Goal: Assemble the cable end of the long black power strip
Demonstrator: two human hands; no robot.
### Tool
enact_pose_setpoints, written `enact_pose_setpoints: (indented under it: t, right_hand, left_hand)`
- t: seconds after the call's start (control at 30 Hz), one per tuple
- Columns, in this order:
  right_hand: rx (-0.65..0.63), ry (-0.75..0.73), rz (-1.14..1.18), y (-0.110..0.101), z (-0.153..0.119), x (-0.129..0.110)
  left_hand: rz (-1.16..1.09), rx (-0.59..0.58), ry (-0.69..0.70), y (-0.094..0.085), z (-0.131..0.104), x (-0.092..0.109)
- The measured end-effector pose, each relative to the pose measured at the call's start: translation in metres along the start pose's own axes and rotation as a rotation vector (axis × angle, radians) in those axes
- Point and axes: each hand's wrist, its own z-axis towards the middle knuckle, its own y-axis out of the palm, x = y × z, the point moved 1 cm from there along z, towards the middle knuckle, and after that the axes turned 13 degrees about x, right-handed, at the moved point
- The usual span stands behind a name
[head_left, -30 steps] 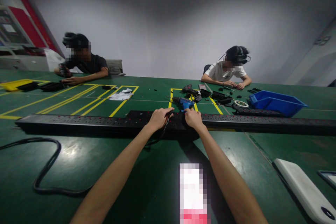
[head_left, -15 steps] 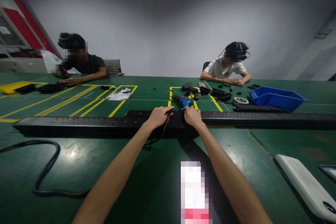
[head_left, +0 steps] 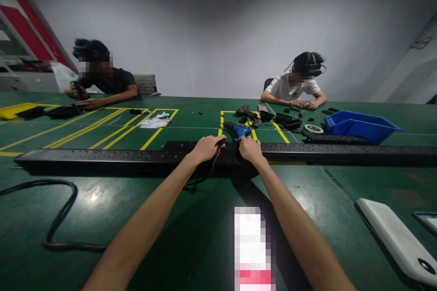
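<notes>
A long black power strip (head_left: 102, 158) with rows of sockets and small red marks lies across the green table in front of me. My left hand (head_left: 207, 148) rests over it, fingers closed around a thin black cable (head_left: 215, 161) that hangs down its near side. Close by on the right, my right hand (head_left: 251, 150) is closed at the strip's top; its fingertips are partly hidden, so what it grips does not show. Just behind my right hand lies a blue cordless drill (head_left: 241, 130). Another black socket strip (head_left: 341, 154) stretches off to the right.
A thick black cable (head_left: 63, 218) curves over the table at left. A lit, blurred-out screen (head_left: 252, 241) lies between my forearms, and a white device (head_left: 392, 236) at right. Beyond are a blue bin (head_left: 362, 125), a second drill (head_left: 246, 112), black parts and two seated people.
Both hands stay in nearly the same place on the strip, with the cable still in my left. The view has shifted slightly.
</notes>
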Motion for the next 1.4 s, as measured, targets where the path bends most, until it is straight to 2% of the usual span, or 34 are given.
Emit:
enact_pose_setpoints:
  t: [0.37,0.73,0.87,1.1,1.4]
  right_hand:
    - [0.008,-0.002,-0.011,0.001,0.001,0.0]
    - [0.019,0.001,-0.002,0.002,0.001,0.001]
    - [0.027,0.003,-0.003,0.003,0.002,0.001]
    - [0.02,0.005,-0.007,0.003,0.001,0.0]
    - [-0.004,-0.002,-0.01,0.002,0.001,0.001]
  left_hand:
    - [-0.016,-0.079,-0.039,-0.006,0.007,0.002]
    - [-0.014,-0.101,-0.029,-0.014,0.009,0.005]
    - [-0.028,-0.092,0.039,-0.006,0.013,0.003]
    - [-0.175,0.033,0.071,0.02,0.008,-0.007]
    - [-0.189,0.052,0.04,0.019,0.005,-0.006]
